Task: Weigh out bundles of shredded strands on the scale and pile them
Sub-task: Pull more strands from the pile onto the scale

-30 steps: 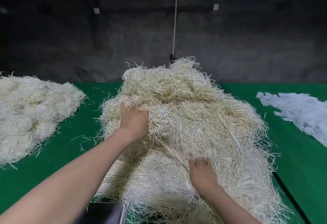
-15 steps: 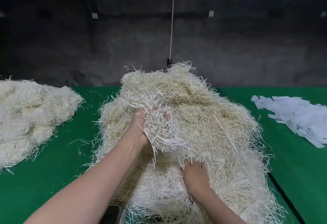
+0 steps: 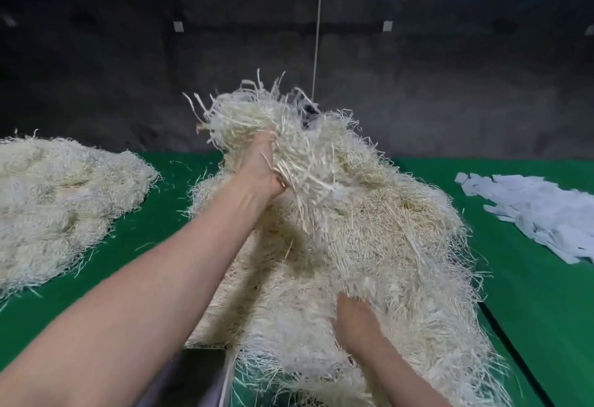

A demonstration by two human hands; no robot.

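Your left hand (image 3: 258, 170) now clenches a bundle (image 3: 254, 123) raised above the heap (image 3: 385, 246), ready for weighing; your right hand (image 3: 356, 323) presses the heap, its grip hidden.

A heap of strands (image 3: 369, 246) sits in the middle of the table (image 3: 530, 278), with a second pile (image 3: 58, 197) to its left, paper slips (image 3: 546, 213) to its right, and the scale (image 3: 199, 374) in front at the near edge. The left hand (image 3: 260, 168) holds a bundle (image 3: 257, 120) above the heap's far side; the right hand (image 3: 356, 323) rests on its near side.
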